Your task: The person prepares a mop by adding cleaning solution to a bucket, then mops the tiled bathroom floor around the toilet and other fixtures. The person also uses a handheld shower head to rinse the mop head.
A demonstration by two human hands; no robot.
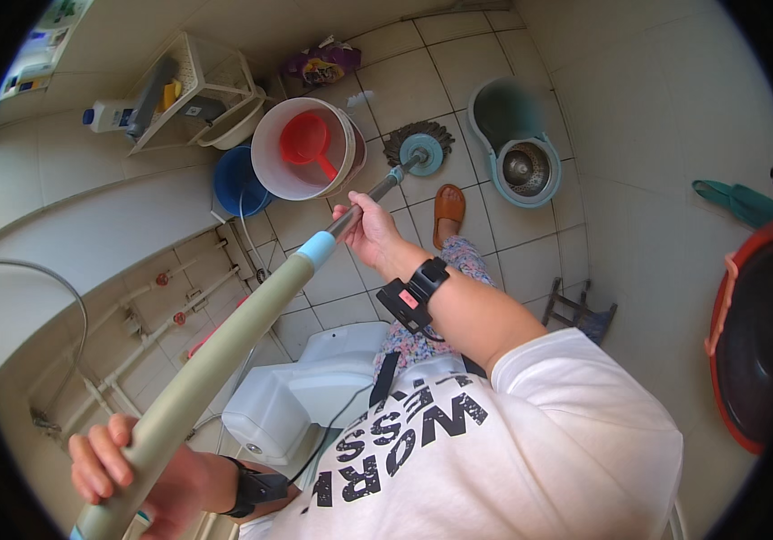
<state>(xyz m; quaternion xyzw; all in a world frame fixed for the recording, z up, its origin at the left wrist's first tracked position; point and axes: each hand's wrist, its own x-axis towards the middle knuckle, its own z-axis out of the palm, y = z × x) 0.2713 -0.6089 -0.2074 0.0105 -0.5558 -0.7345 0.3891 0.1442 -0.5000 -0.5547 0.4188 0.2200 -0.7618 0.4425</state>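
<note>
I hold a spin mop by its long handle (238, 324), which slants across the view from lower left to upper middle. My left hand (116, 459) is wrapped round the thick olive upper part. Farther down, my right hand (373, 229) grips the thin metal shaft, just past a light blue collar (317, 248). The round blue mop head (422, 154) rests on the tiled floor, its grey-brown strands (405, 137) spread around it. A teal mop bucket (502, 111) with a metal spin basket (525, 169) stands to the right of the mop head.
Left of the mop head stands a white bucket (265, 152) holding a red dipper (305, 138), beside a blue bucket (234, 179). A white toilet (292, 398) and pipes (157, 327) are at left. A small stool (579, 310) and red-rimmed basin (717, 378) are at right.
</note>
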